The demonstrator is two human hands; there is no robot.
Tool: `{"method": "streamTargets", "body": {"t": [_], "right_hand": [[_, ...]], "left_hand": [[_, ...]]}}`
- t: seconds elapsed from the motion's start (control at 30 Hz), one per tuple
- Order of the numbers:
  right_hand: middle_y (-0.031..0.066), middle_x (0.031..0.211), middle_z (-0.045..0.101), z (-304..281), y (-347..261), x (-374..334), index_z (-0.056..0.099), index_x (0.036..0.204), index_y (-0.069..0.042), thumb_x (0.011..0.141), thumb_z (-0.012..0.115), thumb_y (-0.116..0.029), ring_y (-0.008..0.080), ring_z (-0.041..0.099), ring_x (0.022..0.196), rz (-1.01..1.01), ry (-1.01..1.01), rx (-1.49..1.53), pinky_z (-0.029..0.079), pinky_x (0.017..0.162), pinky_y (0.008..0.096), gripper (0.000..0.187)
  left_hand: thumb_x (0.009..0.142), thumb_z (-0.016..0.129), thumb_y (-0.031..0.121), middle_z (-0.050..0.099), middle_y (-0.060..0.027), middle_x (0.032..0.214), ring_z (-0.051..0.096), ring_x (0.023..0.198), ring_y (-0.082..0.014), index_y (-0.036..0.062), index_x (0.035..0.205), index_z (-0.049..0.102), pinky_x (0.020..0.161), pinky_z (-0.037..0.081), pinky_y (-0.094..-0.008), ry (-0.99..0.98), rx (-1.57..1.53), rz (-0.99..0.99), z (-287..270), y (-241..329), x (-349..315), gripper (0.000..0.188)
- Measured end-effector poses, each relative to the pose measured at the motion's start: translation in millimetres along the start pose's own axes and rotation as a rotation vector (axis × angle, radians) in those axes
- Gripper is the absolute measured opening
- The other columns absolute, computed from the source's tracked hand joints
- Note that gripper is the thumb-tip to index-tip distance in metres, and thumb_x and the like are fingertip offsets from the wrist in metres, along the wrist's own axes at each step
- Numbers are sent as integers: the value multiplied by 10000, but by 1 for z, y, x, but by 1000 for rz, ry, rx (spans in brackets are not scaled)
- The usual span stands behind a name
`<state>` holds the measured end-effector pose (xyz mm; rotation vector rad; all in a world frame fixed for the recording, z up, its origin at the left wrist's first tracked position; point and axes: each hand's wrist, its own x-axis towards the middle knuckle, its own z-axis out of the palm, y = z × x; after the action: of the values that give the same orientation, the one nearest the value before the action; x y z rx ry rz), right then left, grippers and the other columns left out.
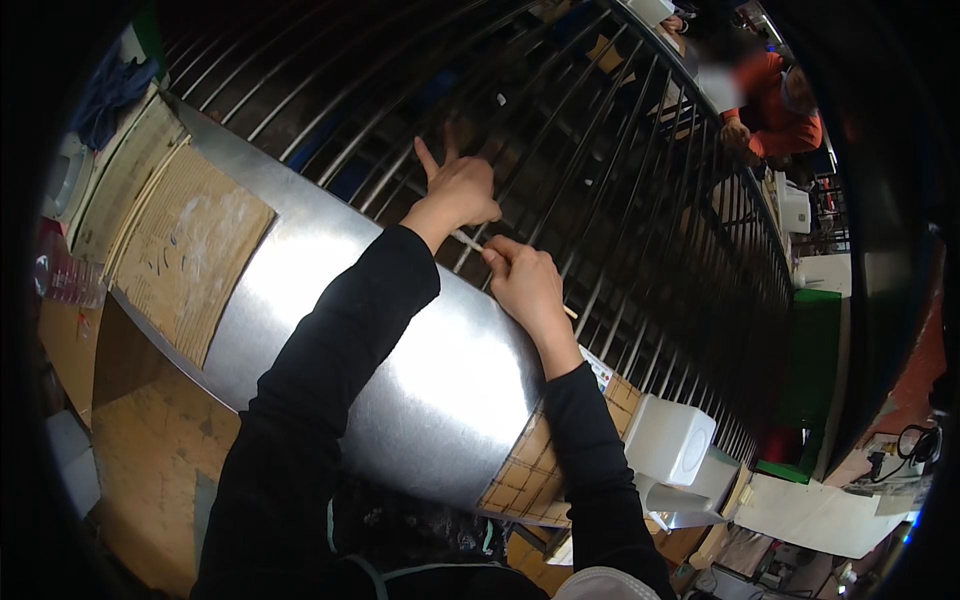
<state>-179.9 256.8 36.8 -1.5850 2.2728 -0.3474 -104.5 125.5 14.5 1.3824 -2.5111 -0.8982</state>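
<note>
My right hand [528, 285] is closed around a thin pale stick [470, 241] with a white, swab-like tip. The stick's tip points up and left toward my left hand, and its other end sticks out below the right palm. Just up and left of it, my left hand [460, 192] reaches over the dark metal rods [395, 185] with some fingers spread. Its front fingers are shadowed and blurred, and no object shows clearly in them. Beneath both forearms lies a shiny metal sheet [330, 270], along the near side of the rods.
A worn corrugated cardboard piece [190, 255] lies on the metal at left, with a clear plastic container [70, 275] beyond. To the right stand a white box-shaped device [670, 440] and a taped cardboard strip [525, 470]. A person in orange [785, 115] works across the rods.
</note>
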Motion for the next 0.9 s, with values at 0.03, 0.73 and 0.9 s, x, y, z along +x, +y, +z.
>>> {"method": "streamTargets", "body": {"t": [0.03, 0.73, 0.9], "right_hand": [[168, 748, 647, -2, 1, -2, 681, 896, -113, 848, 546, -189, 338, 637, 775, -45, 4, 0, 492, 708, 418, 163], [174, 632, 565, -5, 23, 3, 608, 906, -62, 892, 550, -204, 301, 590, 602, -69, -23, 81, 430, 572, 398, 154], [139, 633, 572, -16, 29, -2, 617, 894, -32, 901, 555, -192, 197, 555, 573, -157, -308, 243, 420, 574, 343, 171]], "left_hand": [[596, 703, 207, 601, -209, 1133, 26, 1384, -428, 92, 1138, 548, 985, -101, -709, -6, 14, -15, 0, 0, 0, 575], [582, 653, 98, 640, -219, 1015, 38, 1375, -448, 34, 714, 694, 1007, -106, -684, -24, -23, -52, -3, 3, -1, 152], [580, 738, 229, 642, -178, 1036, 127, 1354, -461, 105, 689, 719, 1004, -47, -707, -47, 58, -81, 0, 2, 4, 166]]}}
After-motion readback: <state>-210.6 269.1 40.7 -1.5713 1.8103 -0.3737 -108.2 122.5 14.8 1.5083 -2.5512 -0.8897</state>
